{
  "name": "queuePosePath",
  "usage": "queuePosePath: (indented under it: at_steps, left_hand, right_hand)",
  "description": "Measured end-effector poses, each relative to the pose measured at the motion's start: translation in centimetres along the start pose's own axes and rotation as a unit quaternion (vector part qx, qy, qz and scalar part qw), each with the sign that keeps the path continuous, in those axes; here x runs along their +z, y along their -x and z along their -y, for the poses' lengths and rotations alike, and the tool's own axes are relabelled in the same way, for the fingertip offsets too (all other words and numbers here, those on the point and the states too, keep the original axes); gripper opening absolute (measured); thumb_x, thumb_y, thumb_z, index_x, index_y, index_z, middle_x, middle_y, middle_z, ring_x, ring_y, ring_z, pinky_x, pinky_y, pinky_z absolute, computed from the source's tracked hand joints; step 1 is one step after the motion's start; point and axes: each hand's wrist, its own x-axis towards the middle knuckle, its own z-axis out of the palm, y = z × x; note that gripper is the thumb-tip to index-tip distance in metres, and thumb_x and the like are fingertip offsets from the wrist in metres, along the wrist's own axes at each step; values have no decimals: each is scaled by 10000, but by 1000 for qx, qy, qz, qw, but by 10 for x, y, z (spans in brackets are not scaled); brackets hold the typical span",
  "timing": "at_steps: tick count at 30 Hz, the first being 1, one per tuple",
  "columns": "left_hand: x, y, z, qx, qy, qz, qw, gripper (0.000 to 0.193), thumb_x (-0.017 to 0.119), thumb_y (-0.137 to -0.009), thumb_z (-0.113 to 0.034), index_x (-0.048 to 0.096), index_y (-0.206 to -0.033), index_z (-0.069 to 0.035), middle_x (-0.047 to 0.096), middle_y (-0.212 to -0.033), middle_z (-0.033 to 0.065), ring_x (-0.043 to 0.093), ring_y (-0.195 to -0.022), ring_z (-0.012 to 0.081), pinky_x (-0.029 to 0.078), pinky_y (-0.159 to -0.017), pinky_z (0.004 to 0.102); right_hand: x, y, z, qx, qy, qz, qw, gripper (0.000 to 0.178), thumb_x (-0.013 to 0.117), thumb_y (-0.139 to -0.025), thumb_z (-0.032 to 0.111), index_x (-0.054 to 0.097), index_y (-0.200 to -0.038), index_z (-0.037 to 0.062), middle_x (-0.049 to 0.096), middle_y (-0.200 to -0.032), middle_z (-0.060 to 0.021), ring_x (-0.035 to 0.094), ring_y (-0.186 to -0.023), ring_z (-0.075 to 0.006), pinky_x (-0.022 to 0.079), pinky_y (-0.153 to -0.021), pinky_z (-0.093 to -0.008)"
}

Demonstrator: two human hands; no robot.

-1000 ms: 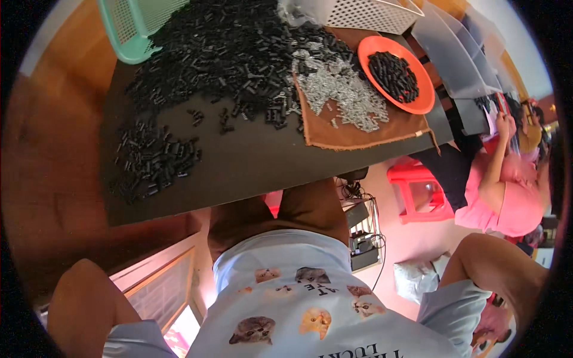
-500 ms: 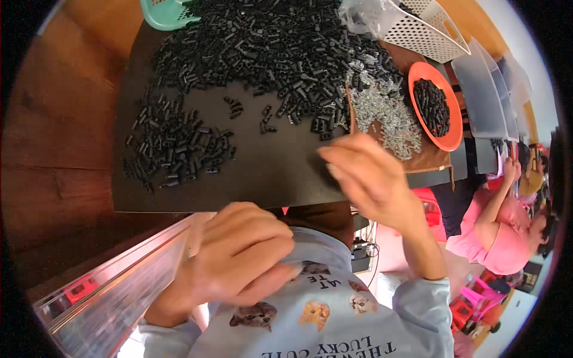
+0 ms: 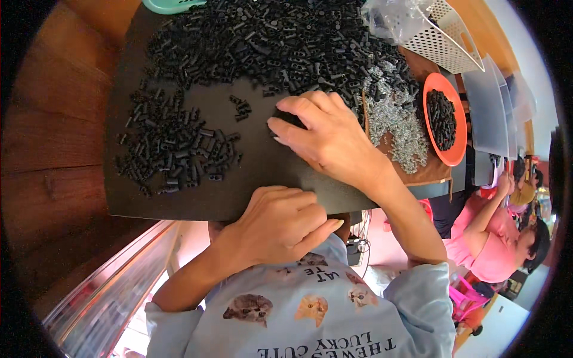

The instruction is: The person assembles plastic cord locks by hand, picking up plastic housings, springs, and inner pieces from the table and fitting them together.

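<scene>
My right hand reaches over the dark tabletop, with thumb and fingers bent and apart around a dark spot where small black plastic parts partly show. I see nothing clearly gripped in it. At the table's near edge, my left hand is closed with its back up; whatever its curled fingers hold is hidden. Left of my right hand lies a small cluster of black parts. A loose heap of black tube-like pieces spreads further left, and a much larger pile of black parts covers the far side.
Small silvery springs are heaped on a brown cloth at right. Beyond them are an orange bowl of black pieces, a white perforated basket and clear bins. A person in pink sits at far right.
My right hand has moved left and away from me over the tabletop parts, its fingers spreading. My left hand has shifted right and slightly up to the table edge, still closed.
</scene>
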Motion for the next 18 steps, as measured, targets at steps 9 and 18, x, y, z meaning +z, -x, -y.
queuePosePath:
  at_steps: [9, 18]
  left_hand:
    - [1, -5, 6, -23, 7, 28, 999, 409, 751, -745, -132, 394, -551, -88, 398, -530, 70, 445, -426, 272, 351, -417, 388]
    - [-6, -8, 7, -28, 4, 58, 998, 351, 726, -788, -167, 456, -579, -85, 486, -570, 51, 518, -463, 241, 409, -441, 363]
  right_hand:
    - [2, -6, -21, 6, 49, -26, 998, 233, 619, -764, 139, 656, -961, 21, 573, -1049, -103, 537, -958, -263, 434, -790, -367]
    - [-38, 23, -37, 70, 1, -79, 994, 278, 676, -776, 30, 637, -1051, 22, 587, -1058, -125, 568, -928, -298, 449, -788, -386]
